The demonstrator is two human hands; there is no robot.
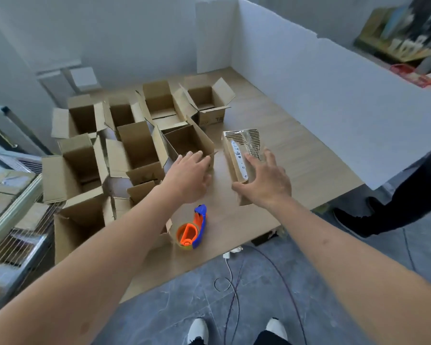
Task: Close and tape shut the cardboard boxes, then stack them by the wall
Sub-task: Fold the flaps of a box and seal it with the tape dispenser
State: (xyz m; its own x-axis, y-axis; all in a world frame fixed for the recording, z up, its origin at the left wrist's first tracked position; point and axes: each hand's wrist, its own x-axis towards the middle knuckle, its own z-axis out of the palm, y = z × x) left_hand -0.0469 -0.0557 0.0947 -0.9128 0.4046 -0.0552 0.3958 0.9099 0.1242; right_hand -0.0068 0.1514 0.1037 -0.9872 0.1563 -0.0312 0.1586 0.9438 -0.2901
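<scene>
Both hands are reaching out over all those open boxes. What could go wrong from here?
The left hand reaches toward an open box whose flaps stand up; a flap could bend or tear. The tape dispenser lies just under the left forearm, so a sweep might knock it off the board. The right hand presses the closed box, which could slide.

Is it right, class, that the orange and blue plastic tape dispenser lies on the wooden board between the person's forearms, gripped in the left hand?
Not quite. The head view shows the orange and blue plastic tape dispenser on the wooden board between the forearms, but untouched; the left hand reaches toward an open cardboard box.
</scene>
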